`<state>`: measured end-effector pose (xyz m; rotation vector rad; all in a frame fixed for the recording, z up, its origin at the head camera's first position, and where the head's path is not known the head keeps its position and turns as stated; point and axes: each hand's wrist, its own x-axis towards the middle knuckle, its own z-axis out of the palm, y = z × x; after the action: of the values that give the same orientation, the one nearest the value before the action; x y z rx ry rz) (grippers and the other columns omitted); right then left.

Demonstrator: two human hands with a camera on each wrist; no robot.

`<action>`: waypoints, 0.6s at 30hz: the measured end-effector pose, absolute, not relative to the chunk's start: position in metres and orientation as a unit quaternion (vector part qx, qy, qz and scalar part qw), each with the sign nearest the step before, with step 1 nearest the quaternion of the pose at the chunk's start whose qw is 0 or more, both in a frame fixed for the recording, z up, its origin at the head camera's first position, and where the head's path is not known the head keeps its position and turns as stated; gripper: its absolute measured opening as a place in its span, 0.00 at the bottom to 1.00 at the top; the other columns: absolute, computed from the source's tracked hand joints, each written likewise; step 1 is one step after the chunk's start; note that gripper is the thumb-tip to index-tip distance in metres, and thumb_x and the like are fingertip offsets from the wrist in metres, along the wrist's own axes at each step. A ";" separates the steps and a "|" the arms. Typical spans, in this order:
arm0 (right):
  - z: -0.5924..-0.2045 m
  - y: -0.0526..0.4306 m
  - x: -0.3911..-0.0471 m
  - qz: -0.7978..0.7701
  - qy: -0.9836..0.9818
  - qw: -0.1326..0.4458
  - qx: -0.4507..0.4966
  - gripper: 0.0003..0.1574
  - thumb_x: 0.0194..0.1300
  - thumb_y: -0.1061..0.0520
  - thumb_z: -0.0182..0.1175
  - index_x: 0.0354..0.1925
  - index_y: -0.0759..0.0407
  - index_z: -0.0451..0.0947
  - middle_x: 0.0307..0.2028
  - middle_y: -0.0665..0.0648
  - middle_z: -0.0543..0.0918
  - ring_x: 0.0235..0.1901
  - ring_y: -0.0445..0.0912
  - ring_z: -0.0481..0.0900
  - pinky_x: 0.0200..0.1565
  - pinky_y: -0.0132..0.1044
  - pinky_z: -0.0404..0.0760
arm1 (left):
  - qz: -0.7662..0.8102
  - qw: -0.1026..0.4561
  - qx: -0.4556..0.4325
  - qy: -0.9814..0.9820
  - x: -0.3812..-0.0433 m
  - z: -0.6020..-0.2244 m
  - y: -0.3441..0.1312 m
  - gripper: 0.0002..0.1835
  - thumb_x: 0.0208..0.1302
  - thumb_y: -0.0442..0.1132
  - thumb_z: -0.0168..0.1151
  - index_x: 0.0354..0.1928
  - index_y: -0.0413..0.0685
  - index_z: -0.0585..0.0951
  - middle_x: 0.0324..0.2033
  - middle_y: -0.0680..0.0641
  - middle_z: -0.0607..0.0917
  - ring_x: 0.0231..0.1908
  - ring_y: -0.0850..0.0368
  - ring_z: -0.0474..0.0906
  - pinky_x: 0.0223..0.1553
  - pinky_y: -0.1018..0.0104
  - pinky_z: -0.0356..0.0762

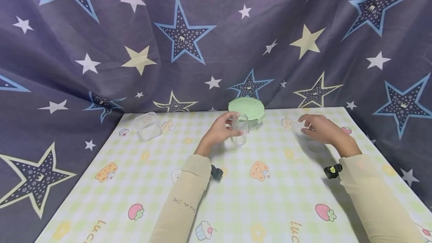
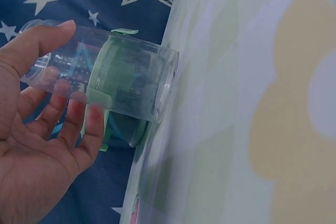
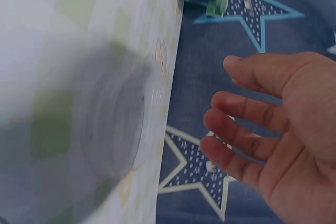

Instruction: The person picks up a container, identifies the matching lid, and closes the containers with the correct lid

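My left hand [image 1: 221, 128] holds a clear plastic jar [image 1: 240, 132], thumb on one side and fingers on the other. In the left wrist view the jar [image 2: 128, 77] looks see-through and stands with its base on the tabletop. Off to the right, my right hand [image 1: 320, 128] hovers with loosely bent fingers and nothing between them. Below it on the cloth is a clear round container [image 3: 118, 124], hard to make out because it is transparent. Directly behind the jar sits a round container with a pale green lid [image 1: 246, 108].
A clear rectangular box [image 1: 148, 128] lies near the back left edge of the table. The tablecloth [image 1: 209, 190] is green-checked with printed cartoons. A dark star-patterned curtain [image 1: 216, 40] hangs right behind the table's back edge.
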<state>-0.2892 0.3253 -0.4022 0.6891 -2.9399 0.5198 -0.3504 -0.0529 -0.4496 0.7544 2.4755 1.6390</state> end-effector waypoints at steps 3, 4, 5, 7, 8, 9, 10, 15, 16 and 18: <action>-0.405 0.336 -0.288 0.173 -0.963 0.023 0.205 0.22 0.69 0.62 0.63 0.57 0.72 0.76 0.37 0.62 0.85 0.33 0.52 0.83 0.39 0.54 0.84 | 0.535 0.039 0.246 0.807 -0.351 -0.450 -0.053 0.36 0.56 0.36 0.79 0.67 0.51 0.76 0.60 0.49 0.77 0.53 0.51 0.77 0.54 0.59 0.82; -0.406 0.340 -0.287 0.174 -0.965 0.018 0.198 0.22 0.69 0.61 0.63 0.57 0.72 0.75 0.37 0.62 0.85 0.33 0.52 0.84 0.40 0.54 0.84 | 0.535 0.040 0.246 0.808 -0.351 -0.450 -0.053 0.36 0.56 0.36 0.79 0.67 0.52 0.76 0.60 0.49 0.77 0.53 0.51 0.77 0.54 0.60 0.82; -0.407 0.343 -0.287 0.174 -0.966 0.013 0.191 0.22 0.70 0.61 0.63 0.58 0.72 0.75 0.37 0.62 0.85 0.34 0.53 0.84 0.40 0.55 0.84 | 0.535 0.040 0.246 0.808 -0.351 -0.450 -0.053 0.36 0.56 0.36 0.79 0.67 0.52 0.76 0.60 0.49 0.77 0.52 0.51 0.77 0.53 0.60 0.82; -0.409 0.349 -0.286 0.179 -0.967 0.002 0.179 0.22 0.70 0.61 0.62 0.58 0.72 0.75 0.37 0.63 0.85 0.36 0.55 0.84 0.42 0.56 0.84 | 0.536 0.041 0.245 0.807 -0.351 -0.450 -0.053 0.35 0.56 0.36 0.79 0.67 0.53 0.76 0.60 0.49 0.77 0.53 0.51 0.77 0.53 0.60 0.82; -0.411 0.353 -0.285 0.182 -0.968 -0.002 0.175 0.22 0.71 0.61 0.62 0.58 0.72 0.75 0.37 0.64 0.85 0.36 0.56 0.84 0.42 0.57 0.83 | 0.536 0.041 0.245 0.807 -0.351 -0.450 -0.053 0.35 0.56 0.36 0.79 0.67 0.53 0.76 0.60 0.48 0.77 0.53 0.51 0.77 0.54 0.60 0.82; -0.412 0.356 -0.285 0.186 -0.968 -0.006 0.169 0.21 0.71 0.60 0.61 0.57 0.72 0.75 0.38 0.64 0.85 0.37 0.57 0.84 0.42 0.57 0.83 | 0.536 0.043 0.244 0.807 -0.351 -0.450 -0.054 0.35 0.56 0.36 0.79 0.67 0.53 0.76 0.60 0.48 0.77 0.53 0.51 0.77 0.54 0.60 0.82; -0.413 0.359 -0.284 0.191 -0.968 -0.008 0.165 0.20 0.71 0.60 0.61 0.56 0.72 0.75 0.37 0.64 0.85 0.37 0.57 0.84 0.41 0.57 0.83 | 0.536 0.043 0.245 0.807 -0.351 -0.450 -0.054 0.35 0.56 0.36 0.79 0.67 0.52 0.76 0.61 0.47 0.77 0.53 0.51 0.77 0.54 0.60 0.82; -0.420 0.369 -0.282 0.206 -0.968 -0.011 0.140 0.11 0.70 0.60 0.63 0.45 0.69 0.77 0.32 0.60 0.83 0.31 0.51 0.79 0.33 0.47 0.80 | 0.535 0.043 0.245 0.807 -0.350 -0.450 -0.054 0.35 0.56 0.36 0.79 0.67 0.52 0.77 0.61 0.47 0.76 0.53 0.51 0.77 0.54 0.60 0.82; -0.421 0.371 -0.282 0.210 -0.969 -0.015 0.132 0.10 0.70 0.60 0.63 0.42 0.67 0.77 0.31 0.58 0.82 0.29 0.49 0.78 0.31 0.44 0.78 | 0.535 0.043 0.246 0.807 -0.350 -0.450 -0.054 0.35 0.56 0.36 0.79 0.67 0.52 0.76 0.61 0.47 0.76 0.53 0.51 0.77 0.54 0.60 0.82; -0.422 0.374 -0.282 0.214 -0.969 -0.023 0.120 0.08 0.69 0.60 0.64 0.39 0.66 0.77 0.30 0.57 0.81 0.27 0.47 0.75 0.29 0.40 0.76 | 0.534 0.043 0.247 0.807 -0.351 -0.449 -0.053 0.35 0.56 0.37 0.79 0.67 0.52 0.76 0.61 0.48 0.76 0.53 0.51 0.76 0.54 0.60 0.82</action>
<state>-0.2816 0.3740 -0.4221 0.3815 -3.0897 0.6832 -0.3507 -0.0534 -0.4493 0.7569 2.4694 1.6335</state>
